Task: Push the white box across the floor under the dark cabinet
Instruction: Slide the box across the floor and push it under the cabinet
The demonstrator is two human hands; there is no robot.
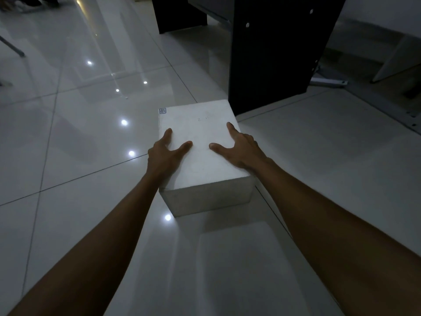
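A white rectangular box (200, 137) lies on the glossy tiled floor in the middle of the head view, with a small label at its far left corner. My left hand (165, 153) grips the box's left edge, thumb on the top and fingers down the side. On the right edge my right hand (239, 149) holds the same way, thumb spread across the top. The dark cabinet (275, 55) stands just beyond the box's far right corner, its side panel nearly touching the box. A second dark panel (180, 14) stands farther back on the left.
Pale floor tiles (79, 137) with bright light reflections spread to the left. A white metal rail (328, 82) and grey furniture legs lie on the floor at the right, behind the cabinet. A thin metal leg (13, 46) shows at far left.
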